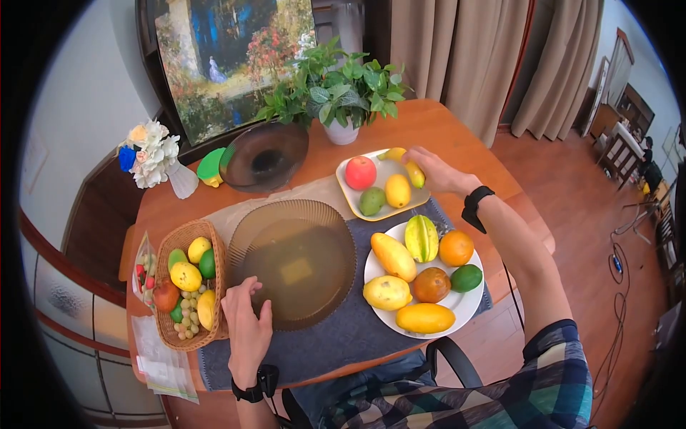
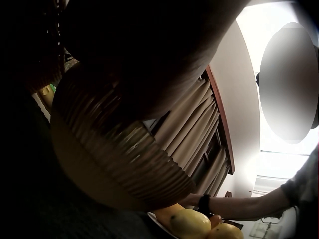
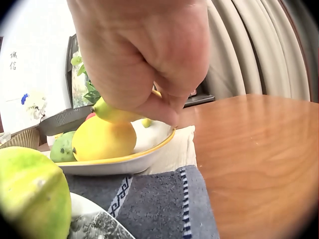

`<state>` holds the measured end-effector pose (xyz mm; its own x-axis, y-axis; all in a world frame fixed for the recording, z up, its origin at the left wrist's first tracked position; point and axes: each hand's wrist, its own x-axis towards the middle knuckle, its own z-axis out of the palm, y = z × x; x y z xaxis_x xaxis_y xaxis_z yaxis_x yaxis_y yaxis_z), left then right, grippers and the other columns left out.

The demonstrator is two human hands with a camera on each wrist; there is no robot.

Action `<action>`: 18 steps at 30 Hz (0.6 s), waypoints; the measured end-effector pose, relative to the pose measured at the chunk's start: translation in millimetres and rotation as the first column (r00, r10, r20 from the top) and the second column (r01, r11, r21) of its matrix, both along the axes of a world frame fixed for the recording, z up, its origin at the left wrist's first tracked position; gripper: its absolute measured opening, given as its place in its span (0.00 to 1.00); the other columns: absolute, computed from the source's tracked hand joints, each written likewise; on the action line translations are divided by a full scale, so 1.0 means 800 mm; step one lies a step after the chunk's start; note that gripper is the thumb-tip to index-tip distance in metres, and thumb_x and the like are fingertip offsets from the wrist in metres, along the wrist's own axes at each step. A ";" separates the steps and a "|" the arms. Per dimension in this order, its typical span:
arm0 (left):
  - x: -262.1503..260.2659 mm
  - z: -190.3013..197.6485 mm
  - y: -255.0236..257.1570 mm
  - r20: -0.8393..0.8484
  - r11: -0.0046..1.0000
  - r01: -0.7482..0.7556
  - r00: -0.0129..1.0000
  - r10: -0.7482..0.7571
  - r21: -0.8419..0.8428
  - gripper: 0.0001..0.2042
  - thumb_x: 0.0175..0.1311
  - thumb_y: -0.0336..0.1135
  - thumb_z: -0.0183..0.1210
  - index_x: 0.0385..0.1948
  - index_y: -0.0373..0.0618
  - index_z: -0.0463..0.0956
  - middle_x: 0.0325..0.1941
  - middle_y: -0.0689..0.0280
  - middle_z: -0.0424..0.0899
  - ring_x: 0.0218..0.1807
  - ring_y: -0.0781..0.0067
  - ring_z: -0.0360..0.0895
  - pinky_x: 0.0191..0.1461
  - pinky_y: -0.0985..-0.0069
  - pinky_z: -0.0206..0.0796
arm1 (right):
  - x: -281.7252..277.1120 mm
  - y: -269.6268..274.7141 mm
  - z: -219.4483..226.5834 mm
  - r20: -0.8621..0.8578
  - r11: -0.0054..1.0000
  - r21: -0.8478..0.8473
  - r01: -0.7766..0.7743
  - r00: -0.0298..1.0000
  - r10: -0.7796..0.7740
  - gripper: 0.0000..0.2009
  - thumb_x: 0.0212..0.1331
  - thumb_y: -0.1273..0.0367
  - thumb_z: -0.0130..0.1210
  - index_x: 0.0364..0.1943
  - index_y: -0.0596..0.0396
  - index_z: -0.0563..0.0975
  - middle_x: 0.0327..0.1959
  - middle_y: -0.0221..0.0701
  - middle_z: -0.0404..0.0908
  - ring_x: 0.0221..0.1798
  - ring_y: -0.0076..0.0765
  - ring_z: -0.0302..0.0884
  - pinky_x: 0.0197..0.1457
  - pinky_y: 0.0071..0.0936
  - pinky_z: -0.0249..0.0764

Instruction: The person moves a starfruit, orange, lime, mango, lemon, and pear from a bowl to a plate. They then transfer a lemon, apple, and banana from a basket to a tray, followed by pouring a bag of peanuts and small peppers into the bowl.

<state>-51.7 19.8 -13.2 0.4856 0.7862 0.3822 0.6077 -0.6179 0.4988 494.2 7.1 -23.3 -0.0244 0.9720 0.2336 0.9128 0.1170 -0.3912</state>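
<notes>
My right hand (image 1: 437,170) grips a small yellow-green banana (image 3: 115,112) at the right side of a white tray (image 1: 350,204) with a yellow rim. The fingers hide part of the banana. A red apple (image 1: 361,173), a green mango (image 1: 371,201) and a yellow fruit (image 1: 398,191) sit in the same tray. My left hand (image 1: 246,325) is at the near left rim of a large brown ribbed glass plate (image 1: 336,286), its fingers loosely bent and holding nothing. Beside it, on the left, stands a wicker basket (image 1: 220,250) of fruit.
A white plate (image 1: 471,304) with a carambola (image 1: 421,239), an orange (image 1: 456,248) and several other fruits is at the near right. Behind are a dark glass bowl (image 1: 293,139), a potted plant (image 1: 343,132) and a flower vase (image 1: 184,179). Plastic bags (image 1: 164,361) lie at the left edge.
</notes>
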 end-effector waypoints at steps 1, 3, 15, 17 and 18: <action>0.000 0.000 0.000 -0.002 1.000 -0.002 1.000 0.002 -0.003 0.27 0.61 0.18 0.66 0.64 0.40 0.74 0.54 0.56 0.83 0.60 0.51 0.77 0.67 0.59 0.64 | -0.002 -0.004 0.001 0.012 1.000 -0.011 -0.008 1.000 0.008 0.30 0.53 0.81 0.67 0.61 0.48 0.72 0.67 0.49 0.72 0.71 0.66 0.73 0.73 0.50 0.76; 0.001 0.001 -0.001 -0.005 1.000 -0.003 1.000 0.003 0.001 0.27 0.61 0.18 0.66 0.64 0.40 0.74 0.54 0.56 0.83 0.60 0.51 0.77 0.67 0.59 0.64 | -0.004 -0.007 0.000 0.024 1.000 -0.022 -0.015 1.000 0.015 0.30 0.53 0.81 0.67 0.61 0.48 0.72 0.68 0.49 0.71 0.71 0.66 0.73 0.73 0.50 0.77; 0.000 0.001 -0.002 0.002 1.000 -0.004 1.000 0.004 -0.016 0.27 0.61 0.19 0.67 0.65 0.40 0.74 0.54 0.56 0.83 0.60 0.53 0.78 0.68 0.59 0.64 | -0.006 -0.013 -0.005 0.108 0.995 -0.098 0.031 0.994 -0.021 0.29 0.53 0.82 0.65 0.61 0.49 0.74 0.68 0.48 0.71 0.69 0.66 0.76 0.70 0.48 0.78; -0.001 0.001 -0.002 0.006 1.000 -0.009 1.000 0.009 -0.024 0.27 0.61 0.20 0.67 0.65 0.42 0.74 0.54 0.57 0.83 0.61 0.54 0.78 0.69 0.60 0.63 | -0.009 -0.015 0.001 0.083 0.991 -0.129 0.026 0.996 -0.015 0.28 0.54 0.85 0.60 0.61 0.51 0.73 0.64 0.45 0.72 0.66 0.66 0.76 0.67 0.50 0.78; -0.001 0.001 -0.002 0.010 1.000 -0.005 1.000 0.005 -0.024 0.27 0.62 0.20 0.67 0.65 0.42 0.74 0.54 0.57 0.83 0.61 0.54 0.78 0.69 0.60 0.63 | -0.011 -0.016 0.004 0.085 0.991 -0.129 0.022 0.996 -0.011 0.28 0.54 0.85 0.60 0.61 0.51 0.73 0.64 0.45 0.72 0.66 0.66 0.76 0.67 0.50 0.78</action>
